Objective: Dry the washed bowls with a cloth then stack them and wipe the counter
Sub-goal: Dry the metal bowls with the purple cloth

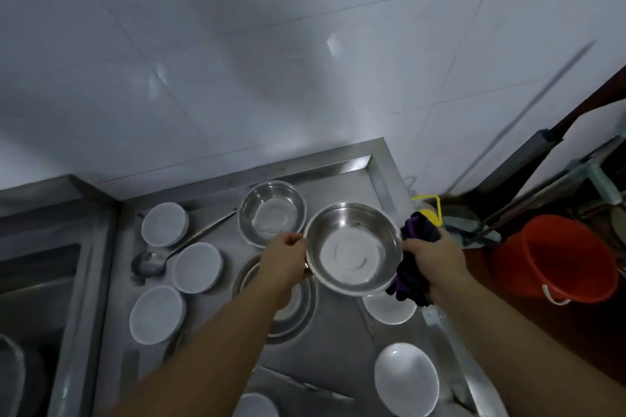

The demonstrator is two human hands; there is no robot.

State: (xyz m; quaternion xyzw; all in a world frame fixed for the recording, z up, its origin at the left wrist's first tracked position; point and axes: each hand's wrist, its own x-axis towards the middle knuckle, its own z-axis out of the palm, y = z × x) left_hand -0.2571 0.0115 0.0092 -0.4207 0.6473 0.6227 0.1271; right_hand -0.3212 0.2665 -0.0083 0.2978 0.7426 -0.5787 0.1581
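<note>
I hold a steel bowl [352, 247] above the steel counter [338, 342]. My left hand [284, 257] grips its left rim. My right hand [432, 256] grips a dark purple cloth [415, 278] bunched against the bowl's right side. A second steel bowl [271, 211] sits upright behind it. Another steel bowl [294, 311] lies under my left forearm, partly hidden. Three white bowls lie upside down on the left: [165, 223], [197, 267], [157, 314]. White bowls sit upright on the right [406, 379] and under the held bowl [389, 310].
A metal ladle [149, 262] lies among the upturned bowls. A sink [30, 281] lies to the left. An orange bucket [555, 257] stands on the floor to the right, beyond the counter's raised edge [382, 179]. White tiled wall behind. Another white bowl [255, 406] sits at the bottom edge.
</note>
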